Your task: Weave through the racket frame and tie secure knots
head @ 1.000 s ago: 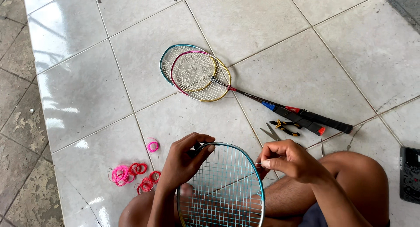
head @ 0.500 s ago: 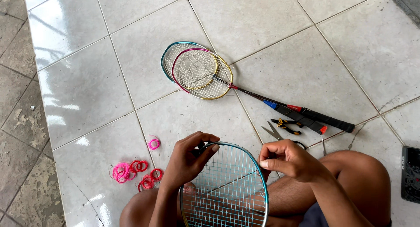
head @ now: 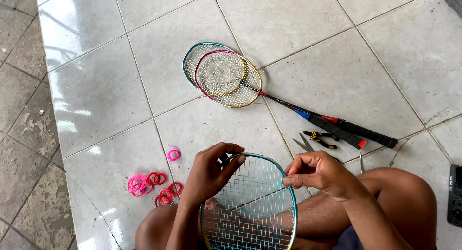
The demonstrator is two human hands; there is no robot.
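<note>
The teal racket (head: 250,206) lies on the person's lap, at 6 o'clock in the view. The left hand (head: 209,175) grips the top of its frame. The right hand (head: 317,173) pinches a string at the frame's right edge. Two rackets (head: 226,76) lie on the tiled floor (head: 96,86) at 12 o'clock, pliers (head: 320,138) at 2 o'clock, pink and red string coils (head: 151,185) at 9 o'clock.

Left hand (head: 209,175) grips top-left rim of the blue racket (head: 250,206) on the lap; right hand (head: 320,175) pinches at its right rim, probably a string, too fine to tell. Two rackets (head: 226,76) stacked on tile floor (head: 96,86), pliers (head: 323,137) beside handles, pink and red coils (head: 151,185) at left
</note>
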